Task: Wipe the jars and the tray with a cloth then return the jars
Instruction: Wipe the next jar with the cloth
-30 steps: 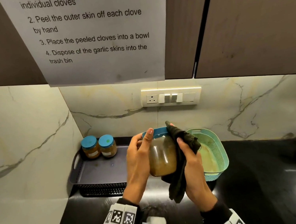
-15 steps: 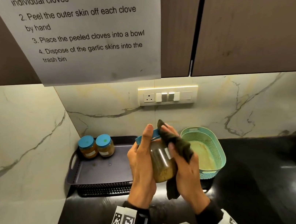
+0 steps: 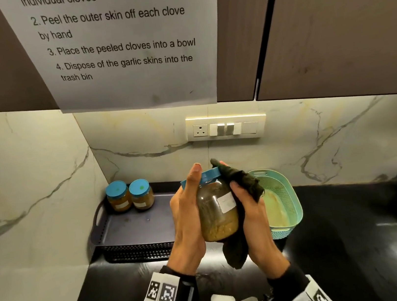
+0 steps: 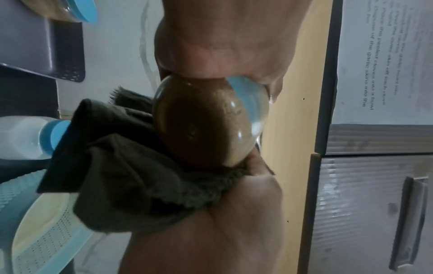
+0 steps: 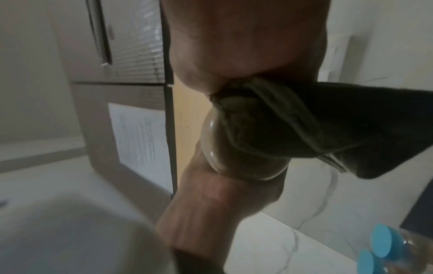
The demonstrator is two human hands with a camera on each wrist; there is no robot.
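At the left of the head view, the dark grey plastic tray [image 3: 136, 226] holds two small blue-lidded glass jars [image 3: 130, 196] in its far corner. In the centre, the left hand [image 3: 187, 219] is wrapped around a third glass jar with brown filling [image 3: 217, 212], lifted above the black counter [image 3: 346, 231]. The right hand [image 3: 251, 217] presses a dark green cloth [image 3: 238, 183] on its side. I think turning the jar slowly under firm cloth pressure works best. The teal perforated basket [image 3: 286, 196] is close behind on the right; the tray's middle is free.
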